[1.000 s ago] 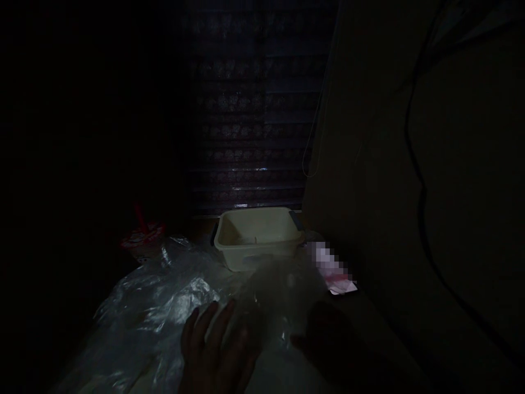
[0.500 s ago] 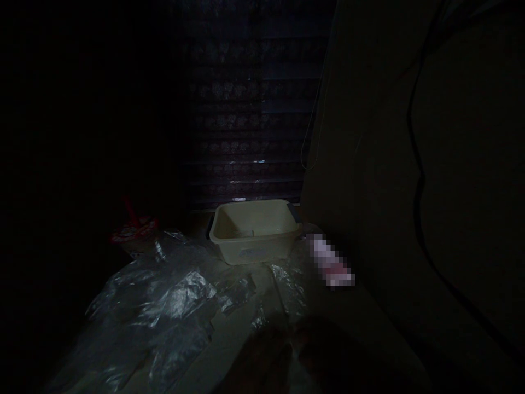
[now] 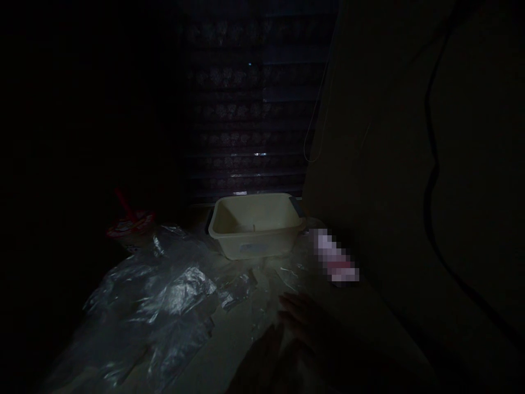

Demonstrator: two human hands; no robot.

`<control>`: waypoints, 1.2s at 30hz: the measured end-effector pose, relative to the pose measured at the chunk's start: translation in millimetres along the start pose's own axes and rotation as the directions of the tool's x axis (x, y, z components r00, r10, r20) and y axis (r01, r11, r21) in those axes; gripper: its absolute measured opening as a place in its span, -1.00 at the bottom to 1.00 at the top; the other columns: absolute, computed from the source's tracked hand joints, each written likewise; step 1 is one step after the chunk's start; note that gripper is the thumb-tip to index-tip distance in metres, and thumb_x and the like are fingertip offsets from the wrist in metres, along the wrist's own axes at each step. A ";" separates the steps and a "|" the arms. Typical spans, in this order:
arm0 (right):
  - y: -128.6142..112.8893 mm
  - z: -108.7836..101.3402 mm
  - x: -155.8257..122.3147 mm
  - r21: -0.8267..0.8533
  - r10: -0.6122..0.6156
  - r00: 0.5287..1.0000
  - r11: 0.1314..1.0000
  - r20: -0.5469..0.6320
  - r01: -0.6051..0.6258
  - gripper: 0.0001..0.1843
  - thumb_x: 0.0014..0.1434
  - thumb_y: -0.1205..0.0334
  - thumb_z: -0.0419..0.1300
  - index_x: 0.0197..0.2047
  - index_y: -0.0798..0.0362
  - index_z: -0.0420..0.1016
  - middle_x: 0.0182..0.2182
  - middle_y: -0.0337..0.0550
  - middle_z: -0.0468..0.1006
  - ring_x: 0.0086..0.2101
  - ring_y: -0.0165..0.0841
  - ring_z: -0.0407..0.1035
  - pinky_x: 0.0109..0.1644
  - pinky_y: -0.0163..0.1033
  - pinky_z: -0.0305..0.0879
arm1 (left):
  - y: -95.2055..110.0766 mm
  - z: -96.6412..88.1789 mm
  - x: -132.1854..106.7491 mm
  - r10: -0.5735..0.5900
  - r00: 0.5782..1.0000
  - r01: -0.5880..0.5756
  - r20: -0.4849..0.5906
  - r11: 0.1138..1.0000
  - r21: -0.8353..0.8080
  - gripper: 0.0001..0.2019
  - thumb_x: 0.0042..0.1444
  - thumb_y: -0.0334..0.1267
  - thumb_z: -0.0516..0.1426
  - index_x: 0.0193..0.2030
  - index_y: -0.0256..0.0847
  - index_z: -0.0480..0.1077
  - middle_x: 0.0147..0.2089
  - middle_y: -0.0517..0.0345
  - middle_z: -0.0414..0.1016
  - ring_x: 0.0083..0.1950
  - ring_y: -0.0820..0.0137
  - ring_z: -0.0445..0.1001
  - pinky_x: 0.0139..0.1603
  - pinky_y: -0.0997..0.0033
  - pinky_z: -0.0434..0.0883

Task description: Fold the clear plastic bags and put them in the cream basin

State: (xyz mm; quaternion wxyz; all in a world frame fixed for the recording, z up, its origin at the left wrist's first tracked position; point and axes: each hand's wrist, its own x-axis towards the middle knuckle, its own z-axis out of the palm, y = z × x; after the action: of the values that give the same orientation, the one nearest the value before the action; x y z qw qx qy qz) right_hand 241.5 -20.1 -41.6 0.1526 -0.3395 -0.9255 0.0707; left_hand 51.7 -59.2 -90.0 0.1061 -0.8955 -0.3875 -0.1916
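In very dim light, my left hand (image 3: 259, 358) is at the bottom middle, its fingers stretched forward. My right hand (image 3: 305, 323) lies just right of it, fingers extended and slightly apart over the pale table. Nothing shows in either hand, though the palms and thumbs are lost in shadow. Just beyond my right fingertips lies a thin piece of clear plastic film (image 3: 290, 278). A crumpled heap of clear plastic bags (image 3: 184, 293) spreads to the left of my hands. Behind them stands a cream plastic basin (image 3: 258, 241) with dark grey handles.
A cup with a red patterned lid and red straw (image 3: 130, 219) stands at the left. To the right lies a blurred pink and white item (image 3: 335, 258). A dark blind (image 3: 241, 109) hangs behind the basin, and a dark cable (image 3: 430, 180) runs down the right wall.
My right hand has moved forward and its fingers are now stretched out, where both hands were close together lower down. The view has tilted slightly.
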 end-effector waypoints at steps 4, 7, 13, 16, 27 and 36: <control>-0.5 -1.0 -3.6 -0.038 0.007 0.997 0.999 0.074 -0.004 -0.48 0.12 0.20 -0.10 0.15 0.04 -0.11 0.15 -0.11 -0.11 0.11 -0.26 -0.22 0.11 -0.06 -0.10 | -34.6 -10.8 19.1 -0.039 0.998 0.041 0.040 0.997 -0.067 -0.55 0.17 -0.29 -0.28 0.20 -0.28 -0.28 0.15 -0.01 0.06 0.12 0.37 0.09 -0.06 0.37 0.30; 0.3 -1.5 -4.2 -0.070 0.015 0.990 0.998 0.140 -0.005 -0.47 0.12 0.16 -0.11 0.16 0.04 -0.12 0.16 -0.14 -0.16 0.12 -0.27 -0.28 0.12 -0.04 -0.13 | -49.2 -14.8 28.9 -0.014 0.989 0.013 0.149 1.000 0.013 -0.54 0.14 -0.27 -0.18 0.18 -0.34 -0.17 0.12 -0.08 0.10 0.12 0.26 0.08 -0.01 0.16 0.22; -3.3 -7.2 -4.1 -0.055 0.041 0.981 0.998 0.188 -0.031 -0.45 0.11 0.16 -0.10 0.16 0.07 -0.11 0.16 -0.09 -0.16 0.12 -0.26 -0.28 0.10 -0.04 -0.10 | -51.1 -17.7 9.7 -0.066 0.992 0.044 0.111 0.981 0.191 -0.39 0.06 0.00 -0.12 0.11 -0.47 0.01 0.11 -0.27 0.08 0.14 0.06 -0.02 0.00 0.05 0.14; -5.5 -6.7 -2.9 -0.052 0.044 0.983 0.998 0.180 -0.035 -0.44 0.10 0.14 -0.09 0.16 0.07 -0.12 0.16 -0.09 -0.18 0.12 -0.25 -0.31 0.11 -0.03 -0.12 | -46.3 -21.2 4.6 -0.109 0.993 0.098 0.037 0.968 0.230 -0.37 0.03 0.02 -0.09 0.12 -0.45 -0.01 0.08 -0.29 0.13 0.13 0.00 -0.01 0.00 0.01 0.12; 6.4 5.2 8.4 -0.198 0.048 0.998 0.979 0.045 -0.038 -0.48 0.13 0.27 -0.16 0.16 0.13 -0.14 0.15 -0.10 -0.09 0.12 -0.31 -0.25 0.11 -0.09 -0.08 | -28.4 -22.3 6.1 -0.011 0.993 0.000 0.115 0.995 0.099 -0.30 0.05 -0.02 -0.12 0.19 -0.44 -0.32 0.16 -0.27 -0.07 0.17 0.07 -0.11 -0.01 0.12 0.15; 2.8 8.5 -3.1 -0.251 0.065 0.998 0.966 -0.002 -0.063 -0.50 0.12 0.27 -0.14 0.14 0.21 -0.05 0.12 -0.01 -0.03 0.11 -0.27 -0.22 0.09 -0.11 0.00 | -24.7 -32.4 14.9 -0.103 0.978 0.102 0.181 0.995 0.017 -0.42 0.10 -0.09 -0.13 0.19 -0.35 -0.21 0.21 -0.12 -0.17 0.19 0.11 -0.19 0.05 0.09 0.07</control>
State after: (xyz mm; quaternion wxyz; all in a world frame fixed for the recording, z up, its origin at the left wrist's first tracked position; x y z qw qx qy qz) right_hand 242.7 -20.3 -51.0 0.1032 -0.3854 -0.9161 -0.0410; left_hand 34.4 -43.7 -53.4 0.0638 -0.8876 -0.4420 -0.1129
